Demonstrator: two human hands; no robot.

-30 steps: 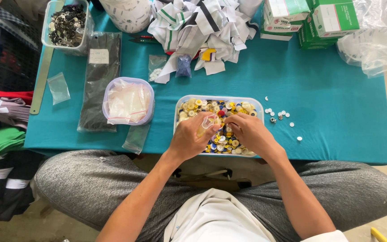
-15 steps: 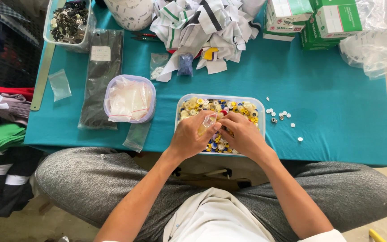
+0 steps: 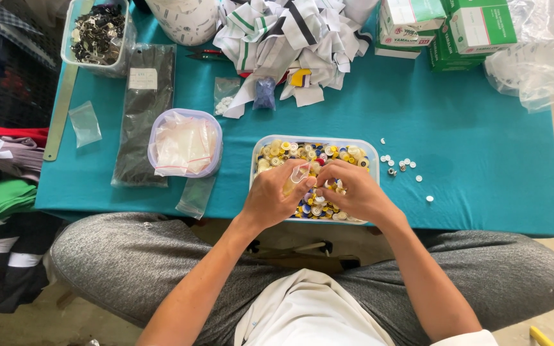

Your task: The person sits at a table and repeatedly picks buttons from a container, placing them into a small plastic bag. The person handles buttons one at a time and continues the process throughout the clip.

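Observation:
A clear rectangular tray (image 3: 372, 148) full of several coloured buttons, mostly yellow, white and blue, sits at the near edge of the teal table (image 3: 482, 160). Both my hands hover over it. My left hand (image 3: 272, 195) pinches a small clear plastic bag (image 3: 299, 173) and holds it upright above the buttons. My right hand (image 3: 356, 190) is right beside it, its fingertips closed on what looks like a small button at the bag's mouth. My hands hide part of the tray's contents.
Loose white buttons (image 3: 402, 165) lie right of the tray. A round tub of small bags (image 3: 185, 142), a black flat packet (image 3: 145, 109), a metal ruler (image 3: 64, 96) and a tub of dark metal pieces (image 3: 97, 35) are at left. Fabric strips (image 3: 290, 35) and green boxes (image 3: 476, 29) lie behind.
My hands have drawn closer together over the tray, and my right hand's fingertips have come up to the bag held in my left hand.

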